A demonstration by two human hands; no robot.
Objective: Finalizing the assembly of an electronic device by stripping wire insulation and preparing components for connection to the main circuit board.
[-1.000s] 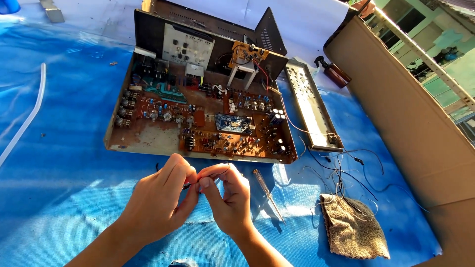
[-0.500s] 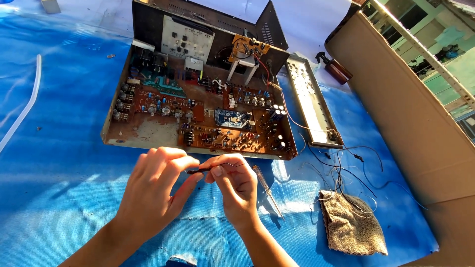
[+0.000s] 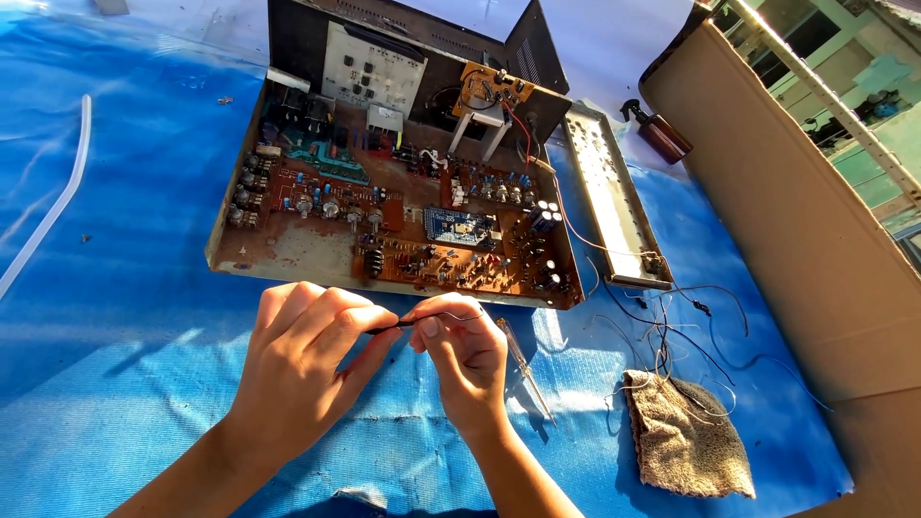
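While both hands (image 3: 384,355) pinch wire (image 3: 451,317) — circuit board (image 3: 403,230) edge just beyond | blue tarp (image 3: 115,317)

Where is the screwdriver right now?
In the head view, the clear-handled screwdriver lies on the blue sheet, just right of the right hand, between it and the brown cloth, below the open circuit board.

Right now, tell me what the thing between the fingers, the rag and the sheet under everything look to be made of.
The thin wire, pinched between left hand and right hand, looks metal with dark insulation at one end: it glints bare. The rag looks like coarse woven cloth, tan and matte. The blue sheet seems plastic tarpaulin: faint sheen, fine weave, creases.
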